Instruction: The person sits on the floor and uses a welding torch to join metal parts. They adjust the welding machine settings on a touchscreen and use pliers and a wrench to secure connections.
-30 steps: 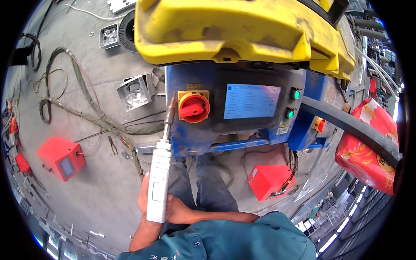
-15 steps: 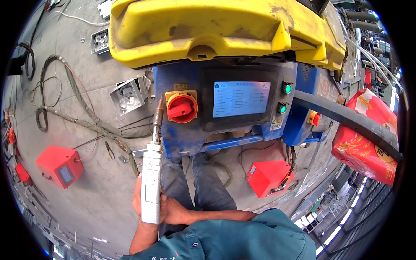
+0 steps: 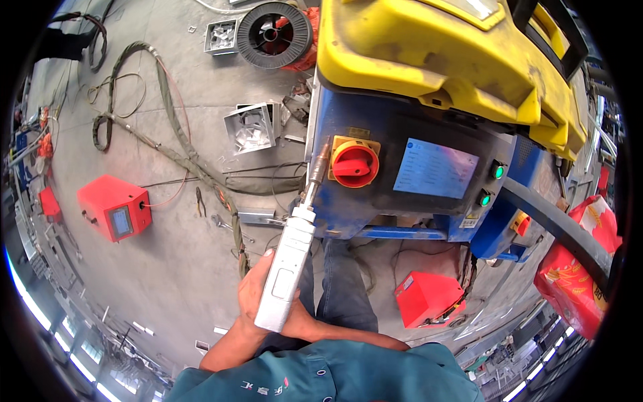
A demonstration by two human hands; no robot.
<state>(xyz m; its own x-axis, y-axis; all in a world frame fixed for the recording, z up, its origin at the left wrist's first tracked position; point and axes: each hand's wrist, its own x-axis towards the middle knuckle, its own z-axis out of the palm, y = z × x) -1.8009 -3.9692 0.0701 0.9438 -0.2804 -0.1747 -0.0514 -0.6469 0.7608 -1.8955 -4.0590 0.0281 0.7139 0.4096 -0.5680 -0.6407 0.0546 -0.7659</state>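
A silver-white welding gun [image 3: 286, 271] with a copper-coloured nozzle is held in front of me, tilted with its tip up and slightly right. My left hand [image 3: 250, 289] is closed round its body from the left side. Closed at the gun's lower right side is my right hand [image 3: 301, 324], its fingers mostly hidden behind the body. In the picture, the nozzle overlaps the left edge of a blue machine cabinet [image 3: 329, 218], beside a red rotary switch [image 3: 354, 167] on a yellow plate. A lit screen [image 3: 435, 169] and two green-lit buttons [image 3: 492, 184] sit right of the switch.
A yellow cover [image 3: 402, 57] tops the cabinet. Red boxes stand on the floor at left [image 3: 110, 211] and right [image 3: 429, 300]. A thick cable [image 3: 201, 173] loops across the floor. Farther off are metal bins [image 3: 231, 137], a black spool [image 3: 273, 37] and a red sack [image 3: 579, 268].
The view has swung left, so the cabinet and surroundings appear farther right. Both hands stay on the gun, which leans more to the right. The black spool has come into view.
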